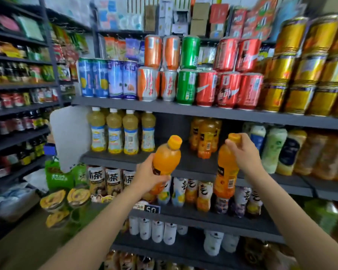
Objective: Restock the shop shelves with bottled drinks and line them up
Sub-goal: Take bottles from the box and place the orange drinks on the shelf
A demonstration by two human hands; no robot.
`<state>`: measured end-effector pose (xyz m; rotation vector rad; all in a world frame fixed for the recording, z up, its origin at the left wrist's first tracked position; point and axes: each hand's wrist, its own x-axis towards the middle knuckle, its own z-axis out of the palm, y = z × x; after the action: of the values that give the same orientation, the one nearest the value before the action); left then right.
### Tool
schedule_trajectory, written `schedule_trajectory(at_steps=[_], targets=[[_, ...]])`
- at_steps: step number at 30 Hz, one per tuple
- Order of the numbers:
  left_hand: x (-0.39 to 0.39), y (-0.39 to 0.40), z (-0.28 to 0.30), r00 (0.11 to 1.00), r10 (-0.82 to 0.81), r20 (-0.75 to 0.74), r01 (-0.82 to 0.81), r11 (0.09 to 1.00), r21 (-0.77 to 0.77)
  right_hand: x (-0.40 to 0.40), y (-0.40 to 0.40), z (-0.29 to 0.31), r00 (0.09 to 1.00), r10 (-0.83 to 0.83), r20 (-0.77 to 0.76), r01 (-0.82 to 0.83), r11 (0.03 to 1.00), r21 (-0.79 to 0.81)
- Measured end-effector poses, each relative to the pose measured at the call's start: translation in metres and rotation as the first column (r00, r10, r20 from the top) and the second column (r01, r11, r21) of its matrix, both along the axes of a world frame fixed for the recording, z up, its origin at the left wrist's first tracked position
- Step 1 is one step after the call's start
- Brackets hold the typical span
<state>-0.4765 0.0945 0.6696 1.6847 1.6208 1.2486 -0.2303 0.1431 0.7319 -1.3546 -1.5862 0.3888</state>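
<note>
Holding one orange bottle [165,158] per hand, left hand [147,175] and right hand [242,152] wrapped; seat upright at shelf [195,168] front edge, labels out.

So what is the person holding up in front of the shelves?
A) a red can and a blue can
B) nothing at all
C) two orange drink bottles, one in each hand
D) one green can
C: the left hand grips one orange bottle around its body, and the right hand holds a second orange bottle by its neck, just under the yellow cap.
</note>
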Motion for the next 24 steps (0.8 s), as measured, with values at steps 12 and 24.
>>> schedule_trajectory(at_steps=[12, 24], targets=[[0.040, 0.149, -0.009, 0.976, 0.138, 0.169, -0.146, 0.989, 0.032, -0.009, 0.116, -0.025, 0.941, 0.052, -0.333, 0.020, 0.978, 0.208], [0.023, 0.213, -0.015, 0.982, 0.163, 0.098, -0.150, 0.980, -0.134, -0.052, 0.155, -0.053, 0.982, 0.170, -0.087, -0.160, 0.981, 0.109]])
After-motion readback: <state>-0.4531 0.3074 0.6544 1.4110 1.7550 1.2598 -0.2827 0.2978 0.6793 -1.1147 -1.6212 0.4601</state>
